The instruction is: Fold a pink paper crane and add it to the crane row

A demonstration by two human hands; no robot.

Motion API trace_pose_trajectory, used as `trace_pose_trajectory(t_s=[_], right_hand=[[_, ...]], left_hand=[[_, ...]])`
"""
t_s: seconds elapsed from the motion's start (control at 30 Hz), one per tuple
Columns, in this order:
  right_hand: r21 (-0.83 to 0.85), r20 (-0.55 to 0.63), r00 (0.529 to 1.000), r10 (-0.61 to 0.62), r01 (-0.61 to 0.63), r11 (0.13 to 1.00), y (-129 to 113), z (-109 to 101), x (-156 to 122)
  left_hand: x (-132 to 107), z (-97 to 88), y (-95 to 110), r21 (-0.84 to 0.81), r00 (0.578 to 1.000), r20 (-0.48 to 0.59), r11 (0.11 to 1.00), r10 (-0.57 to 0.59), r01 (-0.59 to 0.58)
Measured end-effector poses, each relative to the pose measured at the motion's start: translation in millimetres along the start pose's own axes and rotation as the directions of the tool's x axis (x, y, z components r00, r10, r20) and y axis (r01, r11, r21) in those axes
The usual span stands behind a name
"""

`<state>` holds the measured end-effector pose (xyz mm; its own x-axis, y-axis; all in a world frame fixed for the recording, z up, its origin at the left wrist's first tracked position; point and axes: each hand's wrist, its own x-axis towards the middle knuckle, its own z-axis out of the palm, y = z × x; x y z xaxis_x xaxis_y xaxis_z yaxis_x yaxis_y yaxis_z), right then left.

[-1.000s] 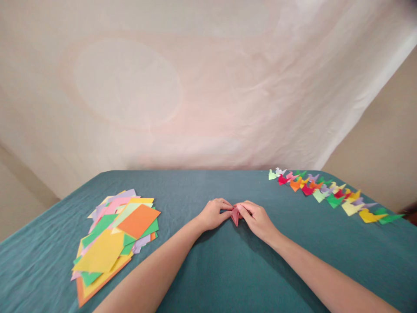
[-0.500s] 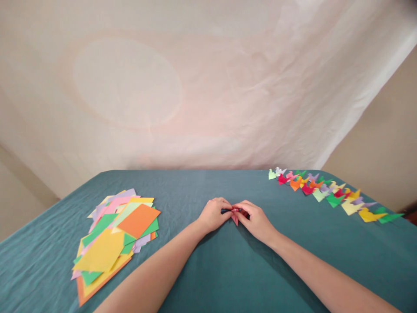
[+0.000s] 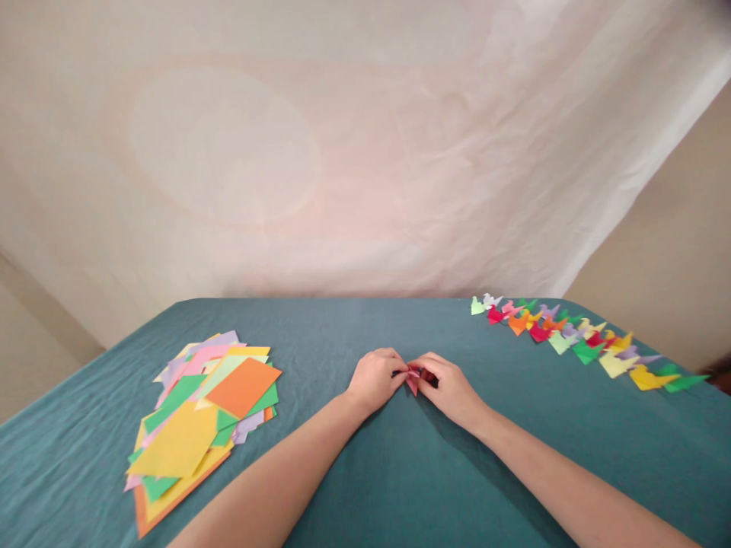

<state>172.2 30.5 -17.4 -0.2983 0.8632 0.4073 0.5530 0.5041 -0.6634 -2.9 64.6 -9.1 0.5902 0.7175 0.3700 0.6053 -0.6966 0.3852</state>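
One small piece of folded pink paper [image 3: 412, 387], held between the fingertips of both hands, just above or on the surface [image 3: 400, 472]; from where I stand, contact cannot be told. Visible part: a narrow wedge, its point directed back toward the person, with a paler pink fold across the top. Remainder covered by fingers; full outline not readable.

Left hand [image 3: 377, 378]: thumb and fingers pinching the paper's left side. Right hand [image 3: 448, 386]: thumb and forefinger pinching its right side, a dark gap showing within the curl of the fingers. Fingertips of the two hands nearly meet at the paper.

Well to the left of the hands: loose pile of flat paper sheets [image 3: 177, 441], yellow, green, pink, lilac, orange; an orange sheet [image 3: 244, 389] on top. Beyond the hands to the right: folded paper birds [image 3: 617, 364] in close, slanting rows, mixed colours. Behind everything: pale hanging cloth [image 3: 365, 152].
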Motion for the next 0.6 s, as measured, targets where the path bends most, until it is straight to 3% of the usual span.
trace_pose_trajectory(t_s=[0.27,0.6], right_hand=[[-0.059,-0.029,0.999,-0.040,0.039,0.998,-3.1,-0.6,-3.0],[-0.157,-0.080,0.996,-0.050,0.037,0.987,-7.3,0.0,-8.5]], left_hand=[[-0.8,-2.5,3.9,0.078,1.000,-0.001,0.997,0.012,-0.012],[-1.4,-5.0,6.7,0.063,1.000,0.006,0.998,-0.007,0.006]])
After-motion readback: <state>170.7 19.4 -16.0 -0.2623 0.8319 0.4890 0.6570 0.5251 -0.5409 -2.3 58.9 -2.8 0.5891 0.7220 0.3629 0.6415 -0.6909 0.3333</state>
